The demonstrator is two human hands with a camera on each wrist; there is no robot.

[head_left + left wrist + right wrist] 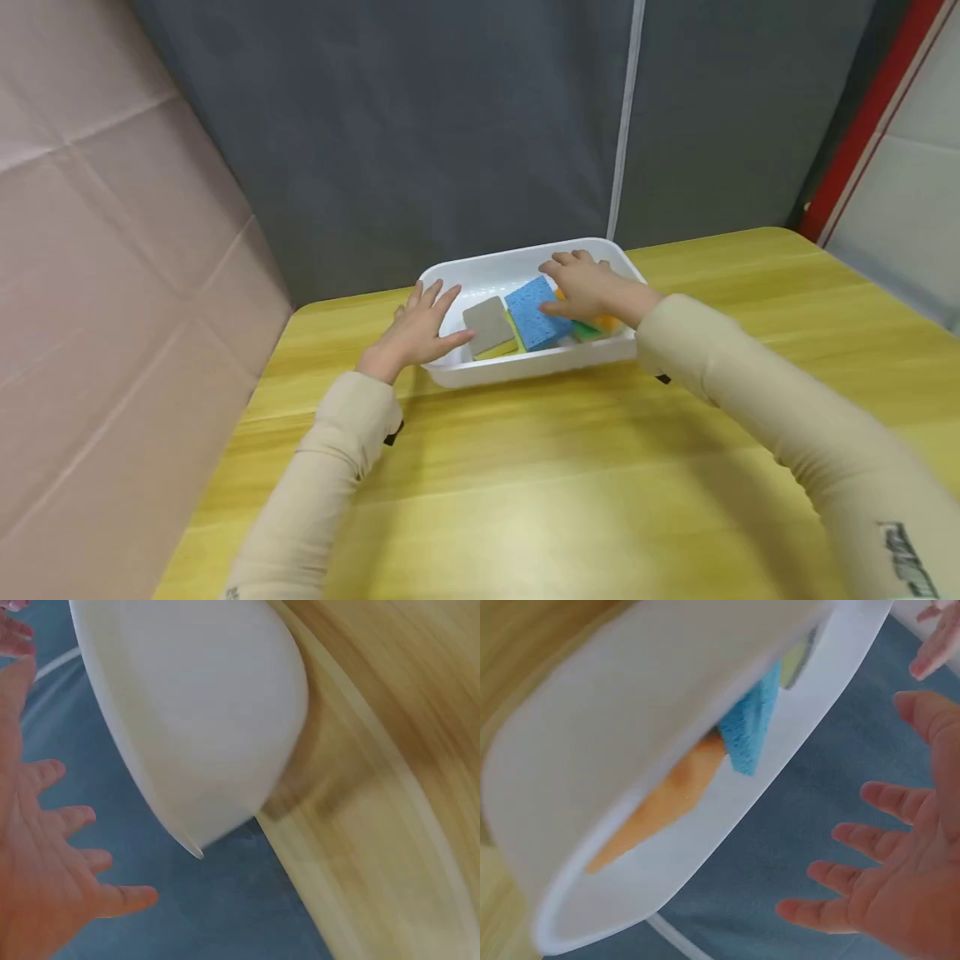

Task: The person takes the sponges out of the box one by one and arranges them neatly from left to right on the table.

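A white plastic tub sits at the far middle of a yellow wooden table. In it lie a blue sponge, a grey one on a yellow one, plus green and orange sponges. My left hand spreads flat over the tub's left rim, fingers straight. My right hand hovers open over the tub's right side, thumb by the blue sponge. The wrist views show the left hand and right hand with splayed fingers beside the tub, holding nothing.
Grey fabric panels stand right behind the table. A pinkish padded wall runs along the left, and a red strip shows at the far right. Bare tabletop lies between me and the tub.
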